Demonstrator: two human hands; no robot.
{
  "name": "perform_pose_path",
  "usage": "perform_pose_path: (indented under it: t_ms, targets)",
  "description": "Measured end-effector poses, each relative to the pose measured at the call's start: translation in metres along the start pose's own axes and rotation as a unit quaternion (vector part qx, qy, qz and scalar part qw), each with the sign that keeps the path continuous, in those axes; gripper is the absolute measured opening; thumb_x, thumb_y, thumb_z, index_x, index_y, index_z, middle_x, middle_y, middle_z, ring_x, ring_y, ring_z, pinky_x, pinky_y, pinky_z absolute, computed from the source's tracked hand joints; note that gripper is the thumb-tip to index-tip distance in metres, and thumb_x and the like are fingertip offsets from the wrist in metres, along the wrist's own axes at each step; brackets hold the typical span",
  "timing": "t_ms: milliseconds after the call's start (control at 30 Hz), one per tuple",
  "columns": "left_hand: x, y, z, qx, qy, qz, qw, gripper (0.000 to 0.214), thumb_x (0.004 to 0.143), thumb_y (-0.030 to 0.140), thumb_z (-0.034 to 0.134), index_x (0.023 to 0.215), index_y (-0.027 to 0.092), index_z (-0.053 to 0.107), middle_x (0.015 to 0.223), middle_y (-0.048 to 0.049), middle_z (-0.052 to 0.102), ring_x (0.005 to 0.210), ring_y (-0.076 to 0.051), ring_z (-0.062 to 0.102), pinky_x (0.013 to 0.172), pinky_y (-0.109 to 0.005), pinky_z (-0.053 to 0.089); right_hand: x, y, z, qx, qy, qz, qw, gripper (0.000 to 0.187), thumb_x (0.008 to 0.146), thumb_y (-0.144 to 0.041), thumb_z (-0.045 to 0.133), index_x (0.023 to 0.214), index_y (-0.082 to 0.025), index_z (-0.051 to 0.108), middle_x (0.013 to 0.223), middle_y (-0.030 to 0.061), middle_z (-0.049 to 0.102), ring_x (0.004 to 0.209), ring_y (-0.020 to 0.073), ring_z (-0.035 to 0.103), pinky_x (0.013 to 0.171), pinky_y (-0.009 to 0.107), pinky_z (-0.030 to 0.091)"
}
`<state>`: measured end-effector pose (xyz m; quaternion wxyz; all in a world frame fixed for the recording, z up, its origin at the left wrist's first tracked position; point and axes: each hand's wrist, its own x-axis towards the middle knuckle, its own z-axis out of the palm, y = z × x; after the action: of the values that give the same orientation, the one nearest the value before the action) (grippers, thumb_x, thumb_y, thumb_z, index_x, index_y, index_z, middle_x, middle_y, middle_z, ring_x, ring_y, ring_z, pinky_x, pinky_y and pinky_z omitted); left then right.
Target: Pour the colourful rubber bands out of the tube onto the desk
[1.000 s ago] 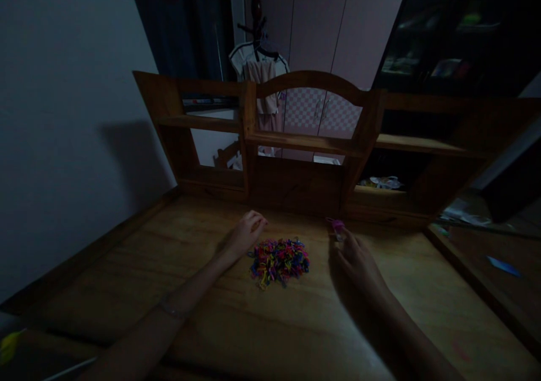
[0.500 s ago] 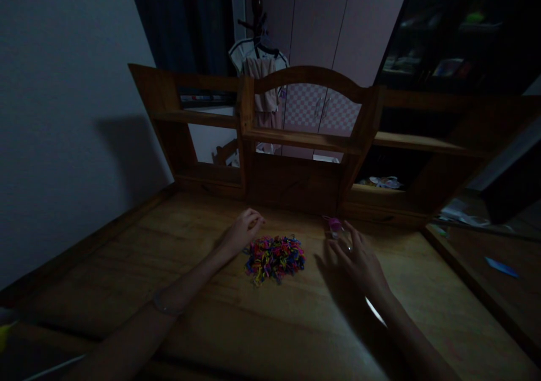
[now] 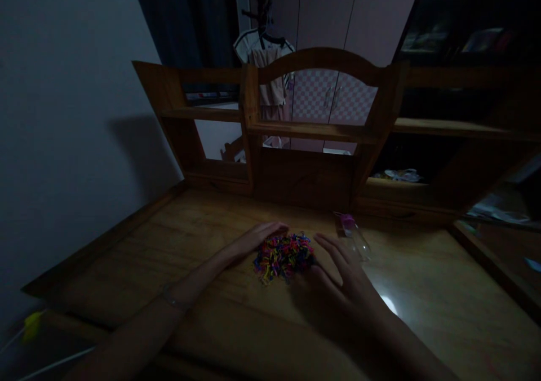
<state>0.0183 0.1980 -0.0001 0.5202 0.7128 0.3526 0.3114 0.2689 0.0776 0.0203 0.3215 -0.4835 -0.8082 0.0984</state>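
A heap of small, multicoloured looped pieces point(image 3: 284, 258) lies on the wooden desk point(image 3: 203, 313); their exact kind is too small to tell. My left hand point(image 3: 257, 237) rests along the heap's left and far side, fingers stretched out. On the other side, my right hand point(image 3: 340, 274) is spread, its thumb and fingertips close to the heap's right edge. Neither hand grips anything. Beyond my right hand a clear bottle with a purple cap point(image 3: 357, 240) lies on its side.
A wooden shelf unit point(image 3: 313, 130) stands along the desk's back edge. To the left is a pale wall point(image 3: 76, 144). Clothes point(image 3: 270, 76) hang on a rack behind the shelves. A bright light reflection falls on the desk at right.
My right hand has left the clear bottle and moved left to the heap. My left hand has shifted right, its fingers now straightened along the heap. The view has turned slightly.
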Motion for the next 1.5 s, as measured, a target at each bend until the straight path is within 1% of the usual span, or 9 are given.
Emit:
perform_pose_path:
  t_ms: [167, 333, 433, 700, 933, 1100, 1267, 1367, 1500]
  targets:
    - [-0.011, 0.023, 0.012, 0.057, -0.104, 0.070, 0.991, 0.041, 0.087, 0.041, 0.062, 0.127, 0.030, 0.060, 0.133, -0.0046, 0.060, 0.125, -0.023, 0.054, 0.107, -0.040, 0.044, -0.002, -0.002, 0.017, 0.024, -0.066, -0.022, 0.997, 0.070, 0.092, -0.036, 0.054, 0.153, -0.032, 0.019, 0.156, 0.0051, 0.029, 0.140, 0.0283, 0.033, 0.112, 0.048, 0.037]
    - [-0.011, 0.024, 0.026, 0.037, -0.080, 0.038, 0.995, 0.041, 0.094, 0.040, 0.049, 0.134, 0.029, 0.054, 0.140, -0.0045, 0.054, 0.131, -0.022, 0.048, 0.112, -0.040, 0.038, -0.001, 0.002, 0.027, 0.018, -0.085, -0.029, 0.996, 0.084, 0.088, -0.041, 0.060, 0.155, -0.027, 0.012, 0.158, 0.0100, 0.022, 0.142, 0.0316, 0.029, 0.112, 0.051, 0.036]
    - [-0.008, 0.019, 0.031, -0.006, -0.053, 0.004, 0.999, 0.039, 0.097, 0.039, 0.043, 0.130, 0.025, 0.057, 0.137, -0.0048, 0.057, 0.127, -0.022, 0.052, 0.111, -0.040, 0.039, 0.000, 0.004, 0.029, 0.025, -0.077, -0.022, 0.996, 0.082, 0.089, -0.041, 0.059, 0.155, -0.027, 0.012, 0.156, 0.0101, 0.027, 0.140, 0.0311, 0.033, 0.111, 0.050, 0.038]
    - [-0.007, 0.014, 0.026, -0.112, -0.098, -0.016, 0.989, 0.039, 0.096, 0.035, 0.041, 0.128, 0.021, 0.059, 0.137, -0.0062, 0.057, 0.128, -0.024, 0.051, 0.112, -0.043, 0.035, 0.001, 0.003, 0.021, 0.070, -0.055, 0.003, 0.996, 0.061, 0.092, -0.029, 0.053, 0.149, -0.032, 0.031, 0.137, 0.0065, 0.053, 0.123, 0.0267, 0.052, 0.103, 0.045, 0.046]
    - [-0.010, 0.016, 0.025, -0.141, -0.135, -0.010, 0.981, 0.040, 0.094, 0.040, 0.046, 0.124, 0.019, 0.063, 0.133, -0.0078, 0.060, 0.124, -0.027, 0.054, 0.111, -0.042, 0.035, 0.004, 0.014, 0.016, 0.067, -0.024, -0.023, 0.997, 0.049, 0.089, -0.013, 0.047, 0.136, -0.027, 0.050, 0.128, 0.0092, 0.057, 0.118, 0.0250, 0.054, 0.100, 0.044, 0.047]
    - [-0.002, 0.004, 0.014, -0.089, -0.027, -0.013, 0.996, 0.040, 0.091, 0.043, 0.049, 0.116, 0.018, 0.067, 0.123, -0.0089, 0.065, 0.111, -0.025, 0.061, 0.101, -0.039, 0.043, 0.001, 0.019, 0.016, 0.029, -0.027, 0.010, 0.999, 0.051, 0.091, -0.024, 0.051, 0.142, -0.025, 0.043, 0.138, 0.0102, 0.051, 0.128, 0.0268, 0.047, 0.108, 0.046, 0.040]
    - [0.006, -0.012, -0.003, 0.080, 0.102, 0.019, 0.991, 0.032, 0.091, 0.037, 0.048, 0.104, 0.019, 0.071, 0.112, -0.0073, 0.069, 0.108, -0.023, 0.062, 0.100, -0.037, 0.045, -0.004, 0.018, 0.023, 0.018, -0.076, 0.049, 0.996, 0.070, 0.090, -0.044, 0.056, 0.150, -0.023, 0.029, 0.150, 0.0124, 0.039, 0.138, 0.0308, 0.036, 0.113, 0.050, 0.034]
    - [0.006, -0.014, -0.006, 0.130, 0.116, 0.020, 0.985, 0.031, 0.092, 0.033, 0.045, 0.104, 0.019, 0.070, 0.110, -0.0069, 0.070, 0.104, -0.022, 0.063, 0.097, -0.036, 0.048, -0.004, 0.014, 0.025, 0.022, -0.087, 0.038, 0.995, 0.070, 0.090, -0.047, 0.057, 0.150, -0.024, 0.030, 0.149, 0.0116, 0.041, 0.139, 0.0306, 0.035, 0.114, 0.049, 0.033]
    - [0.002, -0.007, -0.001, 0.168, 0.079, 0.042, 0.982, 0.030, 0.091, 0.025, 0.044, 0.105, 0.020, 0.070, 0.111, -0.0053, 0.070, 0.107, -0.020, 0.062, 0.099, -0.034, 0.046, -0.002, 0.010, 0.022, 0.045, -0.081, 0.008, 0.996, 0.061, 0.091, -0.040, 0.056, 0.148, -0.026, 0.035, 0.146, 0.0097, 0.046, 0.136, 0.0289, 0.040, 0.112, 0.049, 0.036]
